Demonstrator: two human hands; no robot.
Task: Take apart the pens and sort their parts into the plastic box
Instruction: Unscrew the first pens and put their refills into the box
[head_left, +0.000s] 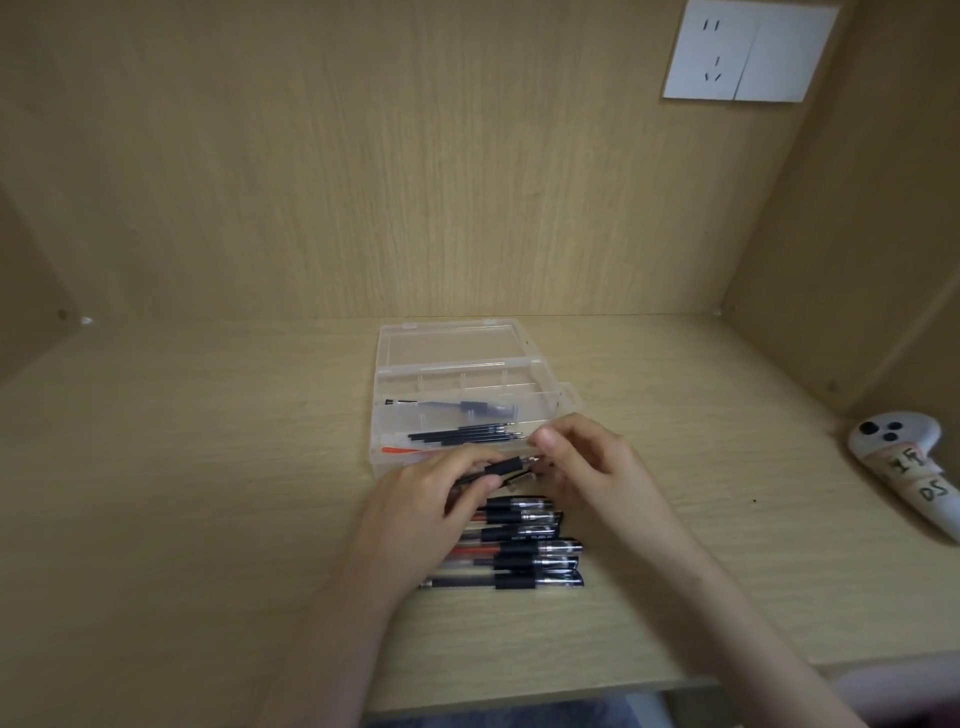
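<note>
Wooden worktop (208, 493), frame centre | plastic box (467, 387) open, refills (465, 434) in near compartment | left hand (431, 499) and right hand (587, 462) both closed on one pen (511, 466) before box | pen row (519, 545) below | controller (904, 467) right edge

open clear plastic box (470, 382) with dark refills (467, 434), row of black pens (519, 545) just before it

Black pens (524, 545), clear plastic box (395, 384), light wood-grain desk (208, 467).
</note>
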